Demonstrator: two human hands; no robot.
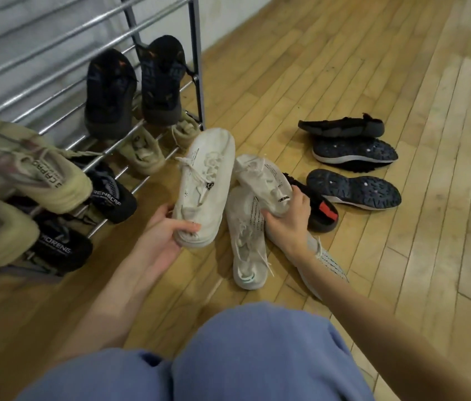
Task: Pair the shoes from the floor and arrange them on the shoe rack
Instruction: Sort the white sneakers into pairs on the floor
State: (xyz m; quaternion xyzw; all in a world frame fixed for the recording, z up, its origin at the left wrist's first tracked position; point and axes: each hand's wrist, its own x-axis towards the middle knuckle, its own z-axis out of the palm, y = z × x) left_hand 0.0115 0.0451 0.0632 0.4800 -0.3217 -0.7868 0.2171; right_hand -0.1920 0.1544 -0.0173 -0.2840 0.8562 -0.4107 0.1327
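The left hand (167, 235) grips one white sneaker (204, 186) by its heel just off the floor (344, 68) beside the shoe rack (196, 62), and the right hand (289, 218) grips its likely match, a second white sneaker (260, 178), from the floor pile, probably to shelve both together.

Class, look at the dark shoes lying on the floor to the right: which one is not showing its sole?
The farthest dark shoe, nearest the wall: it shows its side and upper, while the two studded-sole shoes below it lie sole-up.
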